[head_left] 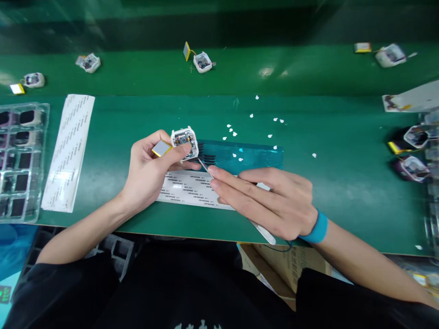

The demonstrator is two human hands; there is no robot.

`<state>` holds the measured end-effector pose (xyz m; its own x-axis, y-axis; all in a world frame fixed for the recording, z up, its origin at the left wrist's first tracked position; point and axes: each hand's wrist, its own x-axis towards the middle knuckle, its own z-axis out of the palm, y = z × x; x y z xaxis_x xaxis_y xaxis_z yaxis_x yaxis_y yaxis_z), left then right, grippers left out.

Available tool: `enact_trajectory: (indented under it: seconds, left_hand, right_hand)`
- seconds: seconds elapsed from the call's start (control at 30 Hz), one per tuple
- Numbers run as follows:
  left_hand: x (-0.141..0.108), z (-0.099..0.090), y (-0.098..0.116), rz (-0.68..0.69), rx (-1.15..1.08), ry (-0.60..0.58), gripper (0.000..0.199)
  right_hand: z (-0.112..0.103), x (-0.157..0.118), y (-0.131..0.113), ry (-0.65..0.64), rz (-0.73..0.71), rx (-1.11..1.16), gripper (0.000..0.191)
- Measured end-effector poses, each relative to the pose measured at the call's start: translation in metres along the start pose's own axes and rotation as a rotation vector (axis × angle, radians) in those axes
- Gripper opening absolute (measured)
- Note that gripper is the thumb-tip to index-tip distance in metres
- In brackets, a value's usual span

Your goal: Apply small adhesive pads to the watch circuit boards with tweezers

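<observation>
— Left hand (147, 169) has the white casing (195, 141) pinched snug: thumb across its open front, over the circuit board, fingers tucked behind. So it's sitting right at the fingertips, tilted a bit.

— Nice. What about the flat battery (161, 148) and the other hand?

— Battery's just left of the casing, beside the same thumb. Right hand (277, 201) is closed around a slim metal tool (205, 167), and its tip is at the casing's near right corner. Can't tell if it's actually touching, tbh.

— Any trays around?

— Yep, clear plastic tray (41, 151) well off to the casing's left, with dark-faced watch pieces (30, 118) in its pockets. Another clear tray (431, 192) is far to the casing's right, cut off by the view, contents too blurry to call. Cardboard box (310, 262) is below the table edge, nearer the person than the casing; can't make out what's inside.
</observation>
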<state>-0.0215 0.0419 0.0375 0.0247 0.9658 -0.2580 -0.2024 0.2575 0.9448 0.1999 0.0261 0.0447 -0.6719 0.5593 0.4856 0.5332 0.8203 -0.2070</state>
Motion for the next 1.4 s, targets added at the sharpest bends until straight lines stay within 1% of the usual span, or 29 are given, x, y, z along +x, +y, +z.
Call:
enact_trajectory:
  seconds: [0.1, 0.2, 0.3, 0.43, 0.57, 0.67, 0.73, 0.8, 0.87, 0.93, 1.0, 1.1, 1.2, 1.3, 1.37, 1.4]
  left_hand:
    - [-0.002, 0.002, 0.000, -0.004, -0.012, 0.003, 0.028]
    - [-0.002, 0.004, -0.001, -0.016, -0.012, 0.034, 0.030]
    - [-0.002, 0.004, -0.001, -0.016, 0.005, 0.042, 0.030]
    - [-0.002, 0.004, 0.000, -0.002, 0.025, 0.023, 0.030]
    - [-0.003, 0.003, -0.002, 0.013, 0.048, 0.022, 0.030]
    - [-0.005, 0.003, -0.006, 0.059, 0.098, 0.010, 0.022]
    - [-0.005, 0.002, -0.010, 0.120, 0.123, 0.004, 0.014]
    - [-0.006, 0.002, -0.012, 0.179, 0.139, 0.000, 0.014]
    - [-0.005, 0.002, -0.014, 0.207, 0.150, -0.009, 0.015]
    - [-0.005, 0.002, -0.014, 0.202, 0.153, -0.023, 0.014]
    - [-0.004, 0.002, -0.013, 0.200, 0.145, -0.033, 0.014]
    - [-0.001, 0.002, -0.012, 0.200, 0.116, -0.029, 0.013]
    - [0.000, 0.003, -0.011, 0.173, 0.082, -0.005, 0.016]
    - [0.005, 0.001, -0.010, 0.146, 0.079, -0.022, 0.021]
    - [0.018, -0.006, -0.009, 0.173, 0.135, -0.040, 0.024]
    - [0.029, -0.013, -0.007, 0.205, 0.206, -0.030, 0.026]
  right_hand:
    - [0.006, 0.001, 0.001, 0.138, -0.256, -0.157, 0.014]
    - [0.010, 0.002, 0.001, 0.149, -0.284, -0.176, 0.015]
    - [0.010, 0.001, 0.000, 0.126, -0.281, -0.171, 0.015]
    - [0.009, 0.002, 0.000, 0.133, -0.280, -0.166, 0.015]
    - [0.009, 0.002, 0.001, 0.126, -0.286, -0.150, 0.018]
    - [0.009, 0.001, 0.001, 0.118, -0.254, -0.114, 0.017]
    - [0.010, -0.001, 0.001, 0.090, -0.218, -0.076, 0.016]
    - [0.011, -0.004, 0.002, 0.063, -0.172, -0.027, 0.023]
    - [0.013, -0.006, 0.002, 0.055, -0.118, 0.025, 0.033]
    - [0.014, -0.008, 0.003, 0.081, -0.078, 0.072, 0.040]
    - [0.014, -0.010, 0.003, 0.109, -0.049, 0.108, 0.042]
    - [0.011, -0.010, 0.003, 0.103, -0.016, 0.157, 0.049]
    - [0.007, -0.009, 0.003, 0.101, -0.005, 0.180, 0.061]
    - [0.008, -0.009, 0.006, 0.106, -0.032, 0.134, 0.068]
    - [0.013, -0.009, 0.009, 0.168, -0.060, 0.076, 0.068]
    - [0.016, -0.010, 0.010, 0.212, -0.076, 0.055, 0.068]
